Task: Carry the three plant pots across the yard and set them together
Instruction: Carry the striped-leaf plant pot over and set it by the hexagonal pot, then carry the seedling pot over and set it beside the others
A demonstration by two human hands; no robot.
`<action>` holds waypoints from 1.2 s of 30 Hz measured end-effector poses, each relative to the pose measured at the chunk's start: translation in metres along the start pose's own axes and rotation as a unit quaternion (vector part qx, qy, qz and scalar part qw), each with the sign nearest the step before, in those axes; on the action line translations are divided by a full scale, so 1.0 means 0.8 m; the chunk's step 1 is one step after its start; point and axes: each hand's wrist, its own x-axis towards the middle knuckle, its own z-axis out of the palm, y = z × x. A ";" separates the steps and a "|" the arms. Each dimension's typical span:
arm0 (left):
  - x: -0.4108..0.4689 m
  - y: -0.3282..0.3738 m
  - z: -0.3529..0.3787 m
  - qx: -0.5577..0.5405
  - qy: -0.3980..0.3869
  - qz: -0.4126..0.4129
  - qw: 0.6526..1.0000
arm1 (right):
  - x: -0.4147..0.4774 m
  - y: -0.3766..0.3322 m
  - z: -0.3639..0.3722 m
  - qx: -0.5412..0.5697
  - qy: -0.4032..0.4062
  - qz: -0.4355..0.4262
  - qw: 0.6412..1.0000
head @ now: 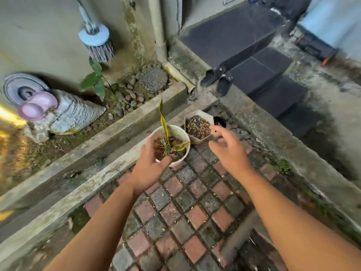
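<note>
Head view: left hand (149, 165) grips near rim of round white pot (180, 151), fingers (154, 140) curled over edge into soil; pot stands upright on brick paving (175, 208) beside concrete curb (109, 132). Hexagonal white pot (197, 114) just beyond, to right, touching or nearly so. Small black pot (219, 120) partly hidden behind it. Right hand (227, 149) hovers empty, fingers (215, 130) spread, nearer hexagonal pot, which lies ahead and slightly left of fingertips. Likely next: right hand closes on it.

Mossy checkered paving (175, 212), concrete curb (109, 132), stained wall (48, 36).
</note>
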 end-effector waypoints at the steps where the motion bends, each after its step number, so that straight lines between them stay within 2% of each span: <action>1: -0.027 0.039 -0.008 0.006 -0.011 0.001 1.000 | -0.025 -0.038 -0.035 -0.014 -0.012 0.003 1.000; 3: -0.078 0.109 -0.027 -0.008 -0.017 0.006 1.000 | -0.080 -0.114 -0.101 -0.036 -0.016 0.005 0.999; 6: -0.132 0.204 -0.046 -0.024 -0.042 0.050 0.998 | -0.160 -0.213 -0.189 -0.056 0.020 0.016 0.998; 10: -0.201 0.314 -0.048 -0.032 -0.124 0.142 0.982 | -0.279 -0.311 -0.281 -0.129 0.090 0.000 0.988; 13: -0.257 0.376 -0.035 -0.004 -0.218 0.222 0.950 | -0.395 -0.359 -0.329 -0.160 0.151 0.035 0.975; 16: -0.328 0.424 -0.002 0.011 -0.346 0.286 0.893 | -0.533 -0.388 -0.358 -0.116 0.275 0.073 0.951; 21: -0.485 0.489 0.091 0.036 -0.527 0.384 0.757 | -0.776 -0.402 -0.362 -0.118 0.441 0.148 0.877; 25: -0.631 0.507 0.184 0.043 -0.622 0.426 0.655 | -0.963 -0.378 -0.347 -0.133 0.574 0.238 0.772; 27: -0.708 0.502 0.232 0.039 -0.673 0.433 0.598 | -1.051 -0.365 -0.334 -0.130 0.613 0.280 0.727; 32: -0.904 0.484 0.351 0.050 -0.747 0.463 0.475 | -1.259 -0.332 -0.306 -0.104 0.672 0.344 0.647; 34: -0.972 0.478 0.397 0.049 -0.752 0.483 0.446 | -1.335 -0.320 -0.294 -0.112 0.681 0.370 0.622; 36: -1.034 0.468 0.442 0.055 -0.758 0.475 0.444 | -1.403 -0.311 -0.281 -0.108 0.692 0.399 0.593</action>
